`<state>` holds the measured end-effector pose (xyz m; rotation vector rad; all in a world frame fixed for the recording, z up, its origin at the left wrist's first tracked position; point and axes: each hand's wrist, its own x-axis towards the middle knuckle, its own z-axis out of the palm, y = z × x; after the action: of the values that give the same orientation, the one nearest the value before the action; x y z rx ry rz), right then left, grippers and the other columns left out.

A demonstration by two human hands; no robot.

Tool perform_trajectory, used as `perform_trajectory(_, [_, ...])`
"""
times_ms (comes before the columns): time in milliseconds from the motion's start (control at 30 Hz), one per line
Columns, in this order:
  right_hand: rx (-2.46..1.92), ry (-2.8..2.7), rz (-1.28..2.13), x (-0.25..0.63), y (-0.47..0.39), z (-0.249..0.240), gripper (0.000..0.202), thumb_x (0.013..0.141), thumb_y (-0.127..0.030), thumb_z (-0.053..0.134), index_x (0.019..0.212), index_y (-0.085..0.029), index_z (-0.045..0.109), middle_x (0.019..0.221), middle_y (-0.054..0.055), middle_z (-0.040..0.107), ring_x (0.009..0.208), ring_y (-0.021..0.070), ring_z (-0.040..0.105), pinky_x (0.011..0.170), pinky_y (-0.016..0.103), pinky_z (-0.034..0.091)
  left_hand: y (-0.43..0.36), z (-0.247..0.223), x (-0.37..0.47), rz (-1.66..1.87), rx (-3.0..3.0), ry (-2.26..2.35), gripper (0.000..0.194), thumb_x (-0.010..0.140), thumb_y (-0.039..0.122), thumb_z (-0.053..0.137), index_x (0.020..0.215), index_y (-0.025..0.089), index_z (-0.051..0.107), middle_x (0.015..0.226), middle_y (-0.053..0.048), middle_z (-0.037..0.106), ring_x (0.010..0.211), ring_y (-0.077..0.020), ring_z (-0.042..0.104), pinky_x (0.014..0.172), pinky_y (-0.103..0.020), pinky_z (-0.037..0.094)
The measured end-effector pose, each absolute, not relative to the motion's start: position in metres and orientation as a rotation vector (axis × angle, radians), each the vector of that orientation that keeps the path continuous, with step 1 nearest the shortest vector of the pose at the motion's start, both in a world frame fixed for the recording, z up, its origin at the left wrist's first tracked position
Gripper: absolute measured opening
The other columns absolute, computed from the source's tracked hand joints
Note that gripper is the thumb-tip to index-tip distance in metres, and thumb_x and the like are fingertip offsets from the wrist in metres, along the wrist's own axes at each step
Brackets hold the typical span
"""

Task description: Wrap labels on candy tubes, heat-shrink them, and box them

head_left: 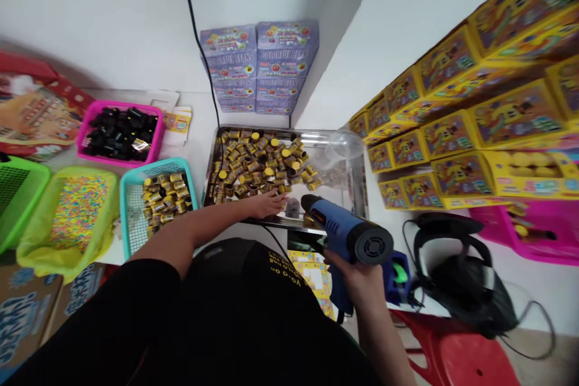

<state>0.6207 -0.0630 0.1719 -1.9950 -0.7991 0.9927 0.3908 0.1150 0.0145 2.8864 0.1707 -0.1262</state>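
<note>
My right hand (357, 280) grips the handle of a blue heat gun (332, 220), its black nozzle pointing left over the front edge of a metal tray (362, 193). In the tray lies a heap of small yellow-and-black wrapped bottles (253, 163), several with yellow caps. My left hand (269, 204) is low over the tray's front part, fingers stretched out beside the nearest bottles. Whether the fingertips touch them I cannot tell. A clear plastic tub (344, 146) and some crumpled clear film lie in the tray's right part.
Left stand a teal basket (181, 166) of wrapped bottles, a pink basket (156, 139) of black bottles and a yellow-lined basket (29, 247) of colourful beans. Purple boxes (257, 66) stand behind; yellow boxes (447, 132) stack right. A black cable (199, 42) hangs into the tray.
</note>
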Motion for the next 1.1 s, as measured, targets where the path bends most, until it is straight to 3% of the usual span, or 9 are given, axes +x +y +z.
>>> perform_trajectory(100, [-1.939, -0.871, 1.142, 0.605, -0.040, 0.172, 0.037, 0.051, -0.041, 0.081, 0.076, -0.019, 0.067, 0.065, 0.003, 0.071, 0.060, 0.0247, 0.067, 0.057, 0.035, 0.056, 0.113, 0.035, 0.356, -0.206, 2.860, 0.359, 0.064, 0.081, 0.012, 0.051, 0.144, 0.019, 0.045, 0.158, -0.016, 0.030, 0.147, -0.0317, 0.025, 0.116, -0.051, 0.022])
perform_trajectory(267, [-1.871, -0.962, 1.236, 0.579, 0.001, 0.176, 0.028, 0.055, -0.042, 0.074, 0.068, -0.020, 0.063, 0.057, 0.004, 0.067, 0.054, 0.0244, 0.064, 0.054, 0.035, 0.054, 0.101, 0.048, 0.292, -0.116, 2.802, 0.826, 0.064, 0.086, 0.020, 0.054, 0.148, 0.017, 0.038, 0.158, -0.018, 0.029, 0.149, -0.0329, 0.019, 0.117, -0.052, 0.020])
perform_trajectory(367, [-1.835, -1.057, 1.194, 0.570, 0.010, 0.174, 0.028, 0.054, -0.038, 0.075, 0.073, -0.021, 0.064, 0.061, 0.004, 0.068, 0.061, 0.0256, 0.066, 0.057, 0.035, 0.055, 0.095, 0.044, 0.260, -0.001, 2.606, 1.341, 0.061, 0.091, 0.030, 0.051, 0.148, 0.016, 0.037, 0.155, -0.020, 0.036, 0.146, -0.0331, 0.028, 0.113, -0.051, 0.028])
perform_trajectory(500, [-1.741, -0.999, 1.596, 0.562, 0.003, 0.169, 0.032, 0.057, -0.038, 0.074, 0.082, -0.020, 0.062, 0.059, 0.003, 0.066, 0.052, 0.0236, 0.063, 0.052, 0.036, 0.054, 0.083, 0.040, 0.246, 0.061, 2.289, 1.747, 0.068, 0.091, 0.042, 0.052, 0.148, 0.010, 0.033, 0.145, -0.025, 0.045, 0.134, -0.0340, 0.043, 0.108, -0.050, 0.035])
perform_trajectory(633, [-1.800, -1.182, 1.507, 0.561, -0.009, 0.165, 0.031, 0.054, -0.034, 0.073, 0.080, -0.020, 0.064, 0.063, 0.002, 0.067, 0.063, 0.0241, 0.066, 0.064, 0.037, 0.056, 0.069, 0.043, 0.253, -0.159, 2.198, 1.782, 0.094, 0.076, 0.064, 0.065, 0.144, 0.006, 0.036, 0.146, -0.029, 0.039, 0.128, -0.0405, 0.044, 0.103, -0.049, 0.039])
perform_trajectory(733, [-1.933, -1.259, 1.213, 0.571, -0.018, 0.165, 0.036, 0.052, -0.036, 0.074, 0.084, -0.019, 0.068, 0.075, 0.003, 0.071, 0.081, 0.0282, 0.067, 0.073, 0.039, 0.055, 0.064, 0.046, 0.253, -0.258, 2.210, 1.689, 0.106, 0.063, 0.066, 0.075, 0.144, 0.008, 0.036, 0.143, -0.027, 0.041, 0.125, -0.0417, 0.044, 0.101, -0.047, 0.040])
perform_trajectory(933, [-1.888, -0.948, 1.338, 0.598, -0.035, 0.191, 0.029, 0.056, -0.040, 0.078, 0.071, -0.018, 0.066, 0.059, 0.004, 0.066, 0.056, 0.0226, 0.063, 0.055, 0.034, 0.052, 0.083, 0.045, 0.262, -0.069, 2.051, 1.830, 0.055, 0.084, 0.049, 0.063, 0.125, 0.014, 0.051, 0.124, -0.019, 0.054, 0.115, -0.0323, 0.054, 0.096, -0.042, 0.043])
perform_trajectory(1100, [-1.718, -0.651, 1.503, 0.607, -0.042, 0.220, 0.035, 0.054, -0.036, 0.083, 0.080, -0.015, 0.071, 0.065, 0.006, 0.069, 0.051, 0.0218, 0.062, 0.049, 0.033, 0.051, 0.091, 0.041, 0.300, 0.376, 1.569, 2.048, 0.051, 0.082, 0.044, 0.068, 0.117, 0.013, 0.049, 0.111, -0.015, 0.060, 0.101, -0.0264, 0.061, 0.085, -0.037, 0.048])
